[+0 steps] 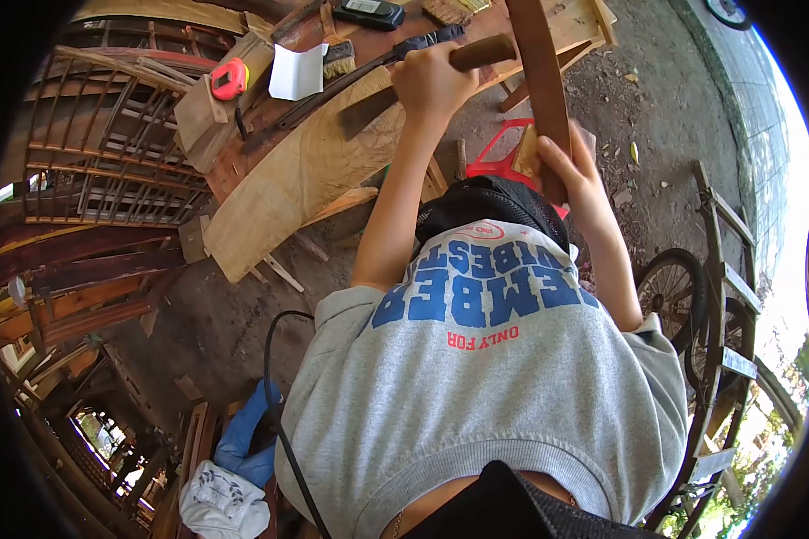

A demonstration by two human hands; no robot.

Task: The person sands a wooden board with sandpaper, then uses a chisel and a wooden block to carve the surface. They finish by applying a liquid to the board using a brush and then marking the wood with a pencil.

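Observation:
My left hand [433, 83] is closed around a tool with a round brown wooden handle [484, 54] and a flat dark blade [368, 113]. The blade points down-left, over the pale plank [288, 175]. On the right, my right hand [577, 175] grips the lower end of a long, slightly curved brown wooden board [541, 72], thumb along its edge. The board rises toward the top of the view, close to the handle's end. A small yellowish block [526, 154] shows beside my right thumb.
A workbench carries a red tape measure [229, 79], a white folded sheet [297, 72], a brush [339, 59] and a black device [368, 13]. A red plastic stool [496, 162] stands below. Slatted furniture [108, 153] fills the left; a wheel [670, 287] and wooden frame [737, 287] stand right.

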